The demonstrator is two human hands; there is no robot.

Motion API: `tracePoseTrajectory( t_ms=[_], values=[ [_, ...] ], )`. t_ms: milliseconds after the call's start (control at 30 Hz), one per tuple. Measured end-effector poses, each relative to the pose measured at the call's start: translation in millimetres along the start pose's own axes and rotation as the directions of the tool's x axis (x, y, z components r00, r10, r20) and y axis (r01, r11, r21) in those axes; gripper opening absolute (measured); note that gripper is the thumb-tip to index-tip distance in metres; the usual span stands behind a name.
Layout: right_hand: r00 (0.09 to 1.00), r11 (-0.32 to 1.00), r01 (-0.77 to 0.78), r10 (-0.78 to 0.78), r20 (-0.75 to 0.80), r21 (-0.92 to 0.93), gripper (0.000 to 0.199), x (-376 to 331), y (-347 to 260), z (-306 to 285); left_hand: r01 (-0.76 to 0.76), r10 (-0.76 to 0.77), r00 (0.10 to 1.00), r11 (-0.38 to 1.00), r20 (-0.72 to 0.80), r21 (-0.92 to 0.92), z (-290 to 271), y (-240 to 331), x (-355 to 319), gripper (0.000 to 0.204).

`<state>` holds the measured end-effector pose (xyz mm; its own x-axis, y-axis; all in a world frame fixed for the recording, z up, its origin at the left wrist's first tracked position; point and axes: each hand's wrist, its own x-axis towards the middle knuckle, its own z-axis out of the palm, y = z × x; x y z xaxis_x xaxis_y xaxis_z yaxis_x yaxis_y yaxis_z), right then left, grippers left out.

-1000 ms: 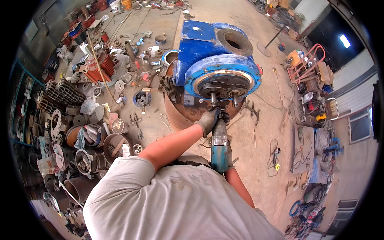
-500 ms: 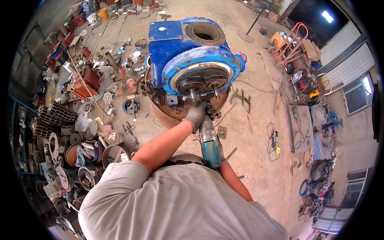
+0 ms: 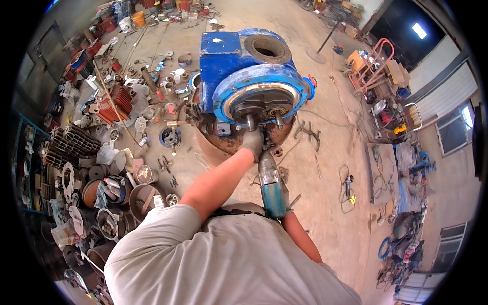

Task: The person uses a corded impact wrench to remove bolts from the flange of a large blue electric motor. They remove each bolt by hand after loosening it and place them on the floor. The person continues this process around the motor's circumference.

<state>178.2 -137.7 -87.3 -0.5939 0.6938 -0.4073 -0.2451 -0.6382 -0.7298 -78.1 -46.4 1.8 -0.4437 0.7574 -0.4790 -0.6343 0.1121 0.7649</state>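
Observation:
In front of me stands a blue cast-metal gearbox (image 3: 219,68), its round open face toward me with two shaft ends jutting out. My left hand (image 3: 251,141), in a dark glove, is closed just below the left shaft end, at some dark metal parts (image 3: 266,138); its fingers are mostly hidden. A teal electric impact wrench (image 3: 274,197) with a grey metal nose (image 3: 268,170) points up at those parts. At the wrench's right side my gloved right hand (image 3: 286,199) is wrapped round its handle, largely hidden behind the housing.
The gearbox rests on a rusty round base (image 3: 216,145). A dark puller-like tool (image 3: 308,134) lies to its right. Farther right are an angle grinder (image 3: 348,187) with its cord and a red hand truck (image 3: 378,53). Tubs and metal parts (image 3: 145,195) crowd the left.
The whole scene sits slightly right and lower in view. My left hand stays below the shaft end, and the wrench is still held below the gearbox.

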Motion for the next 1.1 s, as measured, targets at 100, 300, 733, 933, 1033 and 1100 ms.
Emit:
tracePoseTrajectory(
  t_ms=[100, 300, 733, 933, 1033, 1100],
  values=[
    [1.0, 1.0, -0.006, 0.006, 0.025, 0.0, 0.042, -10.7, -0.5, -6.7, 0.14, -0.14, 0.99, 0.99, -0.021, 0.01, 1.8, 2.6, -5.5, 0.032],
    [0.934, 0.688, 0.309, -0.351, 0.072, -0.657, 0.043, -23.8, 24.7, -27.9, 0.211, -0.222, 0.974, 0.963, -0.046, -0.169, -6.6, -12.2, -24.8, 0.04],
    [0.966, 0.946, -0.256, 0.243, 0.085, 0.198, 0.045, -46.7, 33.1, -22.1, 0.306, -0.324, 0.945, 0.835, 0.04, -0.457, -35.8, -2.0, -59.1, 0.025],
    [0.976, 0.984, -0.173, 0.167, 0.142, 0.034, 0.042, -51.4, 36.3, 1.8, 0.38, -0.396, 0.913, 0.736, 0.099, -0.561, -87.9, -26.6, -40.8, 0.014],
    [0.967, 0.956, -0.24, 0.221, 0.125, 0.168, 0.038, -54.9, 39.6, 19.7, 0.433, -0.398, 0.897, 0.697, 0.194, -0.572, -116.5, -42.2, -28.0, 0.019],
    [0.975, 0.972, -0.203, 0.19, 0.116, 0.117, 0.036, -54.7, 34.1, 38.7, 0.442, -0.404, 0.891, 0.666, 0.207, -0.601, -129.7, -47.5, -18.9, 0.027]
  ],
)
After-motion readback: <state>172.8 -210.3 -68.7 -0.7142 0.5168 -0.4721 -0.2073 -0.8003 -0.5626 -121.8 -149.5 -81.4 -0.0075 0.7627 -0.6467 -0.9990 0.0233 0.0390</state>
